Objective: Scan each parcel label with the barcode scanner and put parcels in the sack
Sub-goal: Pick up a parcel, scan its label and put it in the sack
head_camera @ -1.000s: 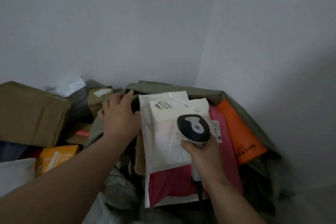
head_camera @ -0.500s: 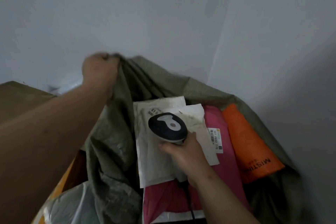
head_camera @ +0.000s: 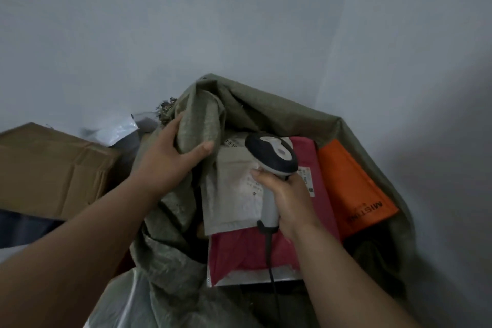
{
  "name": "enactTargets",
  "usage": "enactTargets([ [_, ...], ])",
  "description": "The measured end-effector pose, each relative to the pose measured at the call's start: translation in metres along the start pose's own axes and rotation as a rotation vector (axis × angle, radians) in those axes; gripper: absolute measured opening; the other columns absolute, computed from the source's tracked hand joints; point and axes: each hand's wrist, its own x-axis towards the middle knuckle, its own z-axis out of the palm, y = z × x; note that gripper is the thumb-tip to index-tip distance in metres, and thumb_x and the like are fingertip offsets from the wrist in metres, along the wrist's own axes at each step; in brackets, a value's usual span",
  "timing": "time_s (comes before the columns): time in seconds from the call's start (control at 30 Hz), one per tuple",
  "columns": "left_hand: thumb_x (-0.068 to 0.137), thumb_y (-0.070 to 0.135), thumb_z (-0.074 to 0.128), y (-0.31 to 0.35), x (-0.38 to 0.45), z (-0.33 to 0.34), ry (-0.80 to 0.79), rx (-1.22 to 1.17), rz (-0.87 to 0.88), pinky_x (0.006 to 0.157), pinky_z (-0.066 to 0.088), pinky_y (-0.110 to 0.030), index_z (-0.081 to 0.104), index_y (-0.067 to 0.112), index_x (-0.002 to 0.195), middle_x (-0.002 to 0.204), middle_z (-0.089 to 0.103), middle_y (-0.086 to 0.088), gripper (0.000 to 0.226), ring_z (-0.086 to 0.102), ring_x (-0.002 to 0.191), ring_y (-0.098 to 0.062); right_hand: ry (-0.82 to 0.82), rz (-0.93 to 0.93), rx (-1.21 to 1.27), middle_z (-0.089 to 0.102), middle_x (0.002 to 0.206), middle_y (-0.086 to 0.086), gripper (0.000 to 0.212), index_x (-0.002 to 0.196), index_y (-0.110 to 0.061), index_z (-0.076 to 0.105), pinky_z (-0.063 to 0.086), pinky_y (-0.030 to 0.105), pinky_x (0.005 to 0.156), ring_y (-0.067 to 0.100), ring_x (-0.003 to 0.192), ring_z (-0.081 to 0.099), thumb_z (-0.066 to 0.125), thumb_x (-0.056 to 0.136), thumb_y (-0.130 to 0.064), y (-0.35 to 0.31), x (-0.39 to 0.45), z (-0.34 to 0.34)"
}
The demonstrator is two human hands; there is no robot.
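The olive-green woven plastic sack (head_camera: 306, 125) stands open in the corner where 2 pale walls (head_camera: 239, 21) meet, its far rim raised against them. Inside lie a white padded mailer with a printed label (head_camera: 234, 194), a pink plastic mailer (head_camera: 239, 255) under it, and an orange plastic mailer with black lettering (head_camera: 351, 192) against the sack's right side. The right hand (head_camera: 287, 200) is curled round the grey handle of the black-and-grey corded barcode scanner (head_camera: 274, 154), whose head hangs just over the white mailer's label. The left hand (head_camera: 170, 160) grips a bunched fold of the sack's left rim, thumb pressed on the cloth. Half a second ago that hand held the rim higher and further left; now it is lower and nearer the scanner. Left of the sack sits a brown cardboard box (head_camera: 53, 168), close to the sack's left side; a clear plastic bag (head_camera: 125, 301) lies at the near edge.
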Motion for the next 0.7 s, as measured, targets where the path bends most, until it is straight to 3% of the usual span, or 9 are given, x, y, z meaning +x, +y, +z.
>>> enactTargets([
  [0.1, 0.06, 0.081, 0.067, -0.013, -0.019, -0.012, 0.104, 0.057, 0.026, 0.109, 0.042, -0.048, 0.028, 0.04, 0.151, 0.147, 0.047, 0.008, 0.107, 0.047, 0.132, -0.013, 0.013, -0.032, -0.024, 0.076, 0.086, -0.01, 0.016, 0.095, -0.02, 0.074, 0.051, 0.023, 0.077, 0.005, 0.087, 0.069, 0.078, 0.081, -0.013, -0.002, -0.021, 0.001],
  [0.17, 0.057, 0.083, 0.066, -0.026, -0.029, -0.021, 0.128, 0.293, -0.02, 0.111, 0.037, -0.055, 0.021, 0.039, 0.153, 0.154, 0.039, 0.002, 0.115, 0.039, 0.14, -0.022, 0.03, -0.031, -0.024, 0.075, 0.085, -0.011, 0.016, 0.096, -0.02, 0.074, 0.049, 0.02, 0.074, 0.002, 0.085, 0.069, 0.077, 0.082, -0.014, -0.004, -0.034, 0.001],
  [0.23, 0.067, 0.065, 0.076, -0.038, -0.041, -0.027, 0.043, 0.479, -0.179, 0.108, 0.038, -0.055, 0.019, 0.036, 0.153, 0.152, 0.037, -0.007, 0.107, 0.039, 0.137, -0.033, 0.039, 0.001, -0.016, 0.074, 0.082, -0.01, 0.012, 0.093, -0.021, 0.074, 0.048, 0.021, 0.07, 0.006, 0.083, 0.068, 0.076, 0.083, -0.015, -0.004, -0.047, 0.006],
  [0.27, 0.077, 0.049, 0.077, -0.042, -0.049, -0.029, -0.008, 0.48, -0.254, 0.103, 0.043, -0.052, 0.029, 0.033, 0.151, 0.146, 0.044, -0.011, 0.089, 0.046, 0.13, -0.034, 0.046, 0.021, -0.008, 0.073, 0.081, -0.01, 0.01, 0.091, -0.022, 0.073, 0.047, 0.022, 0.069, 0.007, 0.082, 0.067, 0.076, 0.083, -0.015, -0.004, -0.053, 0.009],
  [0.37, 0.095, 0.013, 0.06, -0.048, -0.066, -0.043, 0.013, 0.12, -0.423, 0.09, 0.051, -0.044, 0.065, 0.02, 0.102, 0.108, 0.066, -0.012, 0.012, 0.061, 0.102, -0.031, 0.079, 0.065, 0.014, 0.071, 0.087, -0.004, 0.014, 0.096, -0.02, 0.072, 0.047, 0.027, 0.071, 0.013, 0.086, 0.065, 0.076, 0.083, -0.017, -0.005, -0.074, 0.021],
  [0.43, 0.095, 0.003, 0.056, -0.044, -0.077, -0.062, 0.031, -0.221, -0.538, 0.092, 0.052, -0.045, 0.065, 0.02, 0.089, 0.102, 0.066, -0.014, 0.02, 0.062, 0.096, -0.03, 0.099, 0.073, 0.026, 0.07, 0.089, -0.001, 0.017, 0.097, -0.018, 0.071, 0.048, 0.03, 0.073, 0.016, 0.088, 0.064, 0.077, 0.082, -0.018, -0.006, -0.088, 0.027],
  [0.5, 0.095, 0.001, 0.057, -0.042, -0.087, -0.081, 0.017, -0.377, -0.566, 0.091, 0.053, -0.045, 0.067, 0.017, 0.094, 0.104, 0.067, -0.015, 0.019, 0.063, 0.096, -0.03, 0.121, 0.076, 0.034, 0.07, 0.092, 0.001, 0.017, 0.096, -0.017, 0.07, 0.052, 0.035, 0.078, 0.018, 0.091, 0.065, 0.078, 0.081, -0.018, -0.008, -0.105, 0.034],
  [0.6, 0.093, 0.004, 0.061, -0.047, -0.113, -0.11, -0.058, -0.354, -0.499, 0.079, 0.053, -0.037, 0.064, 0.017, 0.109, 0.1, 0.067, -0.009, 0.021, 0.063, 0.092, -0.023, 0.116, 0.09, 0.084, 0.07, 0.087, 0.006, 0.017, 0.095, -0.012, 0.07, 0.053, 0.042, 0.079, 0.022, 0.084, 0.067, 0.078, 0.081, -0.015, -0.009, -0.141, 0.051],
  [0.7, 0.092, 0.004, 0.064, -0.062, -0.141, -0.139, 0.032, -0.354, -0.458, 0.071, 0.052, -0.033, 0.062, 0.013, 0.113, 0.089, 0.064, -0.01, 0.023, 0.06, 0.078, -0.019, 0.081, 0.085, 0.087, 0.068, 0.075, 0.006, 0.009, 0.092, -0.008, 0.071, 0.051, 0.036, 0.069, 0.019, 0.071, 0.064, 0.074, 0.084, -0.01, -0.003, -0.184, 0.075],
])
